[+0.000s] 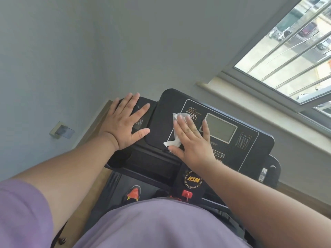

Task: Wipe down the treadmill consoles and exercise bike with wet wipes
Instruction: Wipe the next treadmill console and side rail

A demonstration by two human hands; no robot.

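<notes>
On the treadmill console (211, 133), left of its display (221, 127), our right hand (192, 140) presses the wet wipe (174, 129) flat with spread fingers, our left hand (125, 122) lies open, bracing; we judge the wipe limp, prone to bunching, best held under the palm.

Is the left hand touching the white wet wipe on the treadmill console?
Apart. The head view shows the left hand flat on the console's left side, with bare black surface between it and the wet wipe under the right hand.

Daylight from window (293, 56) (overexposed), edges warped
</notes>
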